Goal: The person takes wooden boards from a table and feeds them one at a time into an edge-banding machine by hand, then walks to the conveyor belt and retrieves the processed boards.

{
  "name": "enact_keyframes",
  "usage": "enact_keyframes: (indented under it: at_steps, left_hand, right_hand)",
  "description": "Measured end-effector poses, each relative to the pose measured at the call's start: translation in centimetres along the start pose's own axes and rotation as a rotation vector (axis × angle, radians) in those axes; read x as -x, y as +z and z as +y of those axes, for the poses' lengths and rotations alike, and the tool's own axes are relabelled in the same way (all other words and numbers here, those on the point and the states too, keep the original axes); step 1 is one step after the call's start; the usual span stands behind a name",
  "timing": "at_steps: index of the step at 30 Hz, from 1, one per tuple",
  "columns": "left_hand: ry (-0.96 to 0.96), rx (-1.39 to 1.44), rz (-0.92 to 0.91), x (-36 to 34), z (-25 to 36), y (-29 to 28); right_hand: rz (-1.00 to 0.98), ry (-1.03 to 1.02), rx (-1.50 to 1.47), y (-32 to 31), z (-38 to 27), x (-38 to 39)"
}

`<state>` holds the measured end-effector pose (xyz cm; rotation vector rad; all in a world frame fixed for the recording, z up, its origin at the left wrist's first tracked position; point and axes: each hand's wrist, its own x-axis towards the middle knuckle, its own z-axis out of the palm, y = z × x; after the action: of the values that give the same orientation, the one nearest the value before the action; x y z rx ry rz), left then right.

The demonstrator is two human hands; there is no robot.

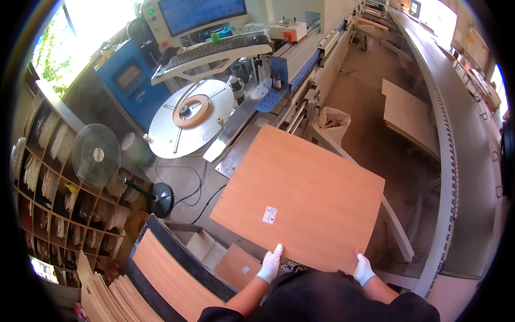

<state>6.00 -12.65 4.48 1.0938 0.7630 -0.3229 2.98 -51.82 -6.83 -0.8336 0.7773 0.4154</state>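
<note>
Along its near edge, a broad, flat, orange-brown rectangular panel with a wood-like face [306, 188] is held by two hands in white gloves. The left hand [270, 265] grips the edge left of its middle, thumb pressed on the upper face; the right hand [363, 268] grips near the near right corner, its thumb also on top. Both are closed only as far as the panel's thickness allows, their other fingers largely hidden beneath. Nearly all the panel extends forward from the grip, its far left part overlapping the dark machine bed [234, 161] in view; whether it rests there cannot be told. A small white printed label [270, 215] lies on the face, forward of the left hand. Left of that hand is a smaller orange-brown labelled panel [230, 265], well below the held one.
</note>
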Motion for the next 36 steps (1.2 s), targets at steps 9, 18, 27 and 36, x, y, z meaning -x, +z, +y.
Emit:
enact_keyframes:
  at_steps: [9,18,27,36]
  left_hand:
    - [0.216,0.241,-0.012,-4.8,3.4,-3.4]
    - [-0.047,0.058,0.179,-3.7,-6.0,-16.2]
    - [-0.331,0.164,0.297,-1.6,-16.7,-23.9]
    - [-0.117,-0.163,0.25,-8.2,-5.0,-12.8]
  right_hand:
    - [-0.15,0.101,-0.024,11.1,-3.4,2.3]
    - [0.006,0.021,-0.092,18.0,-4.5,3.5]
    - [0.211,-0.147,-0.051,17.8,-7.1,0.3]
    - [0.142,-0.165,-0.079,18.4,-13.1,-4.5]
